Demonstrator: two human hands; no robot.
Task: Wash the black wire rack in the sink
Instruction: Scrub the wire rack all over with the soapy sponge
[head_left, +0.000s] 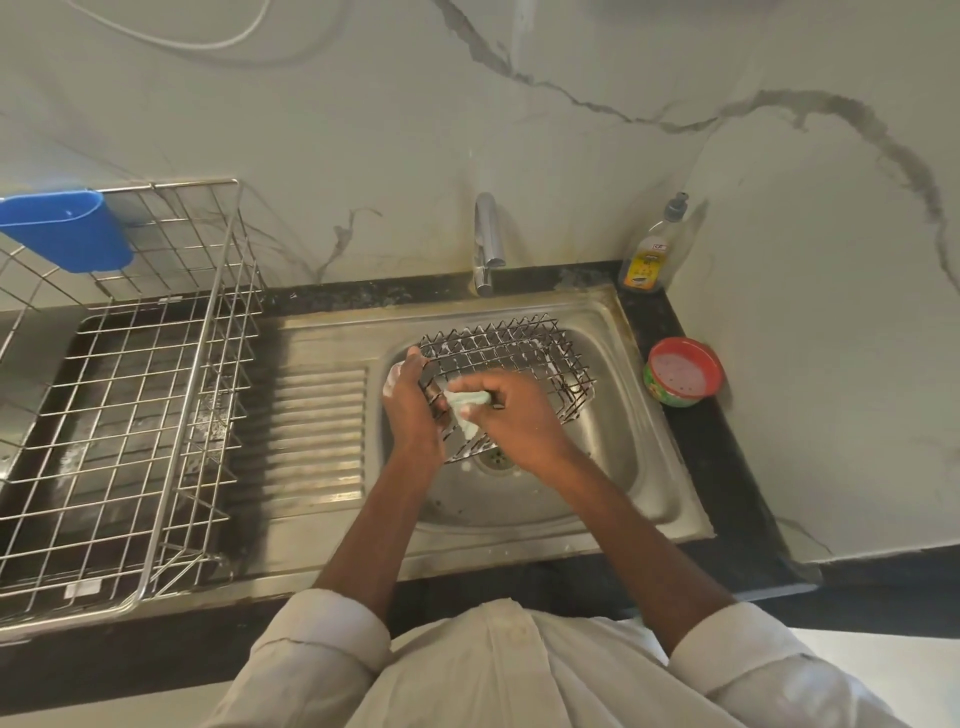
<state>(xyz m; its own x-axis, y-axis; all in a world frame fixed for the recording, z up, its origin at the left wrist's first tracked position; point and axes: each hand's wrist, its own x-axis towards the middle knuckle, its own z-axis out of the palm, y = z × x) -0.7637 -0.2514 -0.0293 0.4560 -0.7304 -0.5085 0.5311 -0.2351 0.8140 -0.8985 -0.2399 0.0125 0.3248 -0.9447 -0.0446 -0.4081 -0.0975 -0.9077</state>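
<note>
The black wire rack (511, 371) stands tilted in the sink (613, 467), where the left hand (413, 402) closes its fingers around the rack's near-left corner and the right hand (511, 415) presses a pale green sponge (465, 405) against its wires.

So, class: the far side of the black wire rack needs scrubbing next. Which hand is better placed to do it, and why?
Right. The right hand already grips the soapy cloth against the black wire rack, while the left hand clamps the rack's near-left edge, steadying it in the sink.
</note>
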